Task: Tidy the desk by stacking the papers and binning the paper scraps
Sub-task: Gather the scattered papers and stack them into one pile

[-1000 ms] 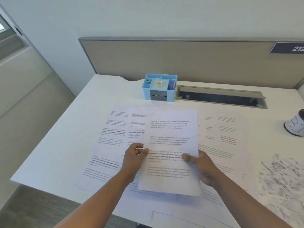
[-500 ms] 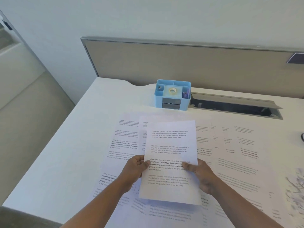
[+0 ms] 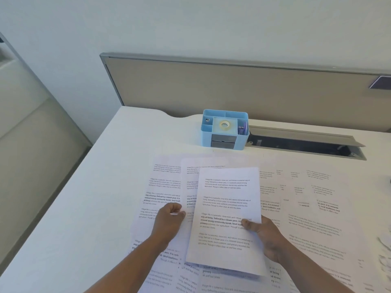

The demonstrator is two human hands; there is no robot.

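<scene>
- Right hand (image 3: 267, 235) pinching the right edge of a printed sheet (image 3: 227, 218), thumb on top and fingers underneath, probably so the page stays lifted off the pile and ready for stacking.
- Left hand (image 3: 170, 218) loosely curled just left of that sheet, fingertips at the edge of a page below; contact or a gap there impossible to tell, likely reaching for the next page.
- Held sheet tilted slightly above the loose papers (image 3: 165, 197), which lie overlapped across the counter (image 3: 88, 197) on every side of it, not yet squared into one pile.
- Legible on the sheet: "Village life is a peaceful, close-knit, and nature-connected way of living. Defined by a slower pace, it is centered around strong community bonds", repeated in blocks, one in bold.
- Beyond the sheet, against the divider panel (image 3: 232, 89), a blue organiser (image 3: 224, 129) holding a tape roll (image 3: 224, 124); no brand readable.
- Far right of the sheet, at the picture's edge, blurred paper scraps (image 3: 385, 250); no bin in sight.
</scene>
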